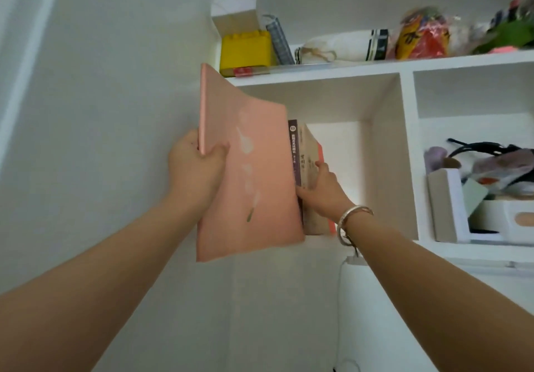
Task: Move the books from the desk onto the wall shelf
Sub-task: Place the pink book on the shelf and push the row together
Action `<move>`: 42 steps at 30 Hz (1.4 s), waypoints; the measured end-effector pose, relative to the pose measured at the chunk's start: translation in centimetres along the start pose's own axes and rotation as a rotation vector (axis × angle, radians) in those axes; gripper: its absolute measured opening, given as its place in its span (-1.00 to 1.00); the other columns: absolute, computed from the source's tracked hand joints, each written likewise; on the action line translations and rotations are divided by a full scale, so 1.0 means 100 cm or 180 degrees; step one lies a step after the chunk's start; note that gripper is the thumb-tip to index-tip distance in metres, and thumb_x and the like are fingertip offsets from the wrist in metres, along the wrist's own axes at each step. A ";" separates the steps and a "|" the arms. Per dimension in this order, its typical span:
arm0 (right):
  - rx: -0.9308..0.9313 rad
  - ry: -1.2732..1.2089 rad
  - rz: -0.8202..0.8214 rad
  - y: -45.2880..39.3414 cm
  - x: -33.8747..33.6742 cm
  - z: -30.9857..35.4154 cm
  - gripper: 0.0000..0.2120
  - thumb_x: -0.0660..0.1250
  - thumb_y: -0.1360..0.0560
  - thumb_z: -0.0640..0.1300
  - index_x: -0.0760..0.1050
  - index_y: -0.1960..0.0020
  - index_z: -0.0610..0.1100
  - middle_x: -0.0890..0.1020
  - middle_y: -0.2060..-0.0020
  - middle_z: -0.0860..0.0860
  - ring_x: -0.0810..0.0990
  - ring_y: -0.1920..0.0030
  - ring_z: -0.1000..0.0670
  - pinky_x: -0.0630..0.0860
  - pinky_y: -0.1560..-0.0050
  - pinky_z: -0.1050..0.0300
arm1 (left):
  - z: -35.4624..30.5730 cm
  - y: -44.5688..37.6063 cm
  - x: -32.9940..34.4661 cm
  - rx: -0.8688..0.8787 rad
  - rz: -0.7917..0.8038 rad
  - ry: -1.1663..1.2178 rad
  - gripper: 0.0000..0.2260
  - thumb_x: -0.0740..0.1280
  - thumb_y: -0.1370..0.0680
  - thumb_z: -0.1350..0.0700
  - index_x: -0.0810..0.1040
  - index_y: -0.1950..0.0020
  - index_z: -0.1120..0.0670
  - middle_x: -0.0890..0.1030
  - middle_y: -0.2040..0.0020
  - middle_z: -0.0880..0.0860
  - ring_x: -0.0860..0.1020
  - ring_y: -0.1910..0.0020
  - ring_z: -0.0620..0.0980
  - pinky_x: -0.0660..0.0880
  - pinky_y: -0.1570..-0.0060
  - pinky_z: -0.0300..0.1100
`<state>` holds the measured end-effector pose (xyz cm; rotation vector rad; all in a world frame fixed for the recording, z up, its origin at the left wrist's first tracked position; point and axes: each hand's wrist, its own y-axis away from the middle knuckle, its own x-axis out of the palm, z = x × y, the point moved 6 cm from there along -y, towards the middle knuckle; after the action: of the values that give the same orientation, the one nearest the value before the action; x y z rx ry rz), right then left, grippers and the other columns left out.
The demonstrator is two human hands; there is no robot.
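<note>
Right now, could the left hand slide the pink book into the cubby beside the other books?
Probably yes. The left hand grips the pink book by its spine edge, at the cubby mouth. The right hand holds the standing books aside, seemingly leaving room on their left.

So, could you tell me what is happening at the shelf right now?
A person is shelving books. The left hand grips a large pink book by its spine edge, tilted at the opening of the wall shelf. The right hand holds the upright books already inside the cubby.
</note>
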<state>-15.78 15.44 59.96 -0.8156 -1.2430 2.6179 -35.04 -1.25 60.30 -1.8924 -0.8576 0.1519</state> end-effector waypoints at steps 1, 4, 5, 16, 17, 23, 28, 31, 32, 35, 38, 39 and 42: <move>0.0060 -0.0101 0.0071 -0.009 0.005 -0.005 -0.17 0.41 -0.42 0.05 0.03 -0.50 -0.14 0.30 -0.41 -0.17 0.40 -0.35 -0.24 0.36 -0.36 -0.16 | 0.001 -0.004 0.003 0.0028 -0.0014 -0.0033 -0.85 0.33 -0.51 0.23 0.59 -0.06 0.08 0.64 0.09 0.06 0.58 0.18 -0.01 0.53 0.17 -0.18; -0.0004 -0.0253 0.0265 -0.023 0.012 -0.018 -0.18 0.36 -0.47 0.05 -0.05 -0.53 -0.11 0.31 -0.43 -0.12 0.42 -0.35 -0.18 0.37 -0.33 0.03 | 0.004 -0.012 0.012 0.0112 -0.0051 -0.0166 -0.85 0.35 -0.51 0.20 0.60 -0.07 0.11 0.64 0.09 0.07 0.59 0.17 0.01 0.52 0.17 -0.19; -0.0003 -0.0270 0.0355 -0.024 0.012 -0.021 -0.21 0.33 -0.49 0.05 -0.06 -0.54 -0.08 0.37 -0.41 -0.12 0.47 -0.30 -0.17 0.41 -0.25 0.07 | 0.004 -0.014 0.015 0.0132 -0.0075 -0.0218 -0.86 0.35 -0.51 0.20 0.60 -0.05 0.11 0.63 0.11 0.07 0.58 0.21 -0.02 0.51 0.23 -0.23; -0.0103 -0.0518 -0.0342 -0.006 -0.037 -0.039 -0.61 0.28 -0.53 -0.09 0.15 -0.23 -0.14 0.49 -0.04 -0.03 0.51 0.24 0.09 0.41 0.37 0.32 | -0.025 -0.022 0.062 0.0470 -0.0035 -0.0534 -0.83 0.29 -0.45 0.24 0.61 0.02 0.09 0.60 0.23 -0.04 0.55 0.30 -0.17 0.37 0.51 -0.51; -0.0069 -0.0513 -0.0261 -0.006 -0.037 -0.039 -0.59 0.27 -0.54 -0.08 0.14 -0.26 -0.14 0.48 -0.06 -0.04 0.52 0.20 0.06 0.43 0.35 0.31 | -0.027 -0.023 0.071 0.0475 -0.0021 -0.0588 -0.79 0.28 -0.45 0.24 0.61 -0.03 0.11 0.60 0.19 -0.02 0.56 0.28 -0.14 0.38 0.50 -0.50; -0.0314 -0.0191 0.0119 -0.006 -0.030 -0.031 -0.39 0.22 -0.57 0.05 0.03 -0.50 -0.08 0.49 -0.30 -0.07 0.55 -0.16 -0.11 0.46 -0.04 0.13 | 0.008 0.000 0.135 0.0424 -0.0045 -0.0585 -0.73 0.24 -0.57 0.21 0.49 -0.26 0.14 0.59 -0.10 0.11 0.57 -0.09 0.05 0.54 -0.08 -0.06; -0.0550 -0.0433 0.0680 -0.015 0.000 -0.031 -0.29 0.11 -0.58 0.17 -0.23 -0.55 0.07 0.37 -0.44 -0.03 0.47 -0.33 -0.09 0.38 -0.37 -0.05 | 0.053 0.008 0.166 0.0634 0.0439 -0.1035 -0.49 -0.01 -0.65 -0.07 -0.15 -0.54 -0.14 -0.01 -0.58 -0.05 -0.11 -0.55 0.07 -0.16 -0.48 0.10; -0.0444 -0.0619 0.0781 -0.023 0.016 -0.037 -0.27 -0.04 -0.56 0.27 -0.32 -0.54 0.03 0.08 -0.55 0.00 0.17 -0.52 -0.03 0.13 -0.51 -0.06 | 0.076 -0.002 0.165 0.0815 0.0602 -0.1798 -0.47 -0.10 -0.64 -0.13 -0.30 -0.52 -0.12 -0.23 -0.57 -0.09 -0.25 -0.54 0.05 -0.33 -0.44 0.14; -0.0422 -0.0681 0.0762 -0.025 0.020 -0.040 -0.22 -0.07 -0.50 0.36 -0.31 -0.54 0.05 0.06 -0.56 0.02 0.13 -0.53 -0.03 0.12 -0.52 -0.08 | 0.080 -0.003 0.164 0.0909 0.0627 -0.2075 -0.47 -0.12 -0.63 -0.14 -0.33 -0.51 -0.12 -0.27 -0.57 -0.08 -0.28 -0.54 0.06 -0.35 -0.42 0.13; -0.0479 -0.0827 0.0808 -0.029 0.025 -0.051 -0.18 -0.16 -0.36 0.54 -0.25 -0.52 0.24 0.11 -0.53 0.12 0.17 -0.52 0.04 0.18 -0.49 -0.12 | 0.087 -0.003 0.169 0.1228 0.0808 -0.2743 -0.48 -0.19 -0.61 -0.17 -0.37 -0.50 -0.14 -0.32 -0.55 -0.06 -0.33 -0.52 0.07 -0.36 -0.42 0.14; -0.0327 -0.0850 0.0801 -0.022 0.021 -0.057 -0.15 -0.19 -0.25 0.64 -0.06 -0.48 0.35 0.25 -0.49 0.13 0.31 -0.46 -0.01 0.25 -0.45 -0.15 | 0.086 -0.005 0.169 0.1184 0.1199 -0.2842 -0.48 -0.19 -0.61 -0.19 -0.38 -0.49 -0.18 -0.38 -0.53 -0.07 -0.38 -0.50 0.07 -0.37 -0.40 0.16; -0.0273 -0.0788 0.0754 -0.014 0.016 -0.054 -0.16 -0.21 -0.26 0.63 0.01 -0.48 0.34 0.30 -0.47 0.12 0.36 -0.43 -0.03 0.27 -0.44 -0.13 | 0.086 -0.003 0.166 0.1132 0.1386 -0.2808 -0.48 -0.18 -0.61 -0.20 -0.39 -0.48 -0.18 -0.39 -0.52 -0.09 -0.39 -0.50 0.06 -0.37 -0.40 0.17; -0.0435 -0.0609 0.0468 0.020 -0.003 -0.034 -0.40 -0.16 -0.52 0.37 0.17 -0.49 0.20 0.42 -0.39 0.12 0.46 -0.31 0.05 0.35 -0.35 0.15 | 0.091 0.024 0.147 0.0933 0.1693 -0.2543 -0.46 -0.18 -0.59 -0.25 -0.35 -0.49 -0.19 -0.36 -0.53 -0.15 -0.36 -0.51 0.03 -0.33 -0.43 0.18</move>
<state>-13.49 16.34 56.80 -0.7160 -1.4787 2.8096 -27.15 14.06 57.72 -1.7275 -0.7487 1.3505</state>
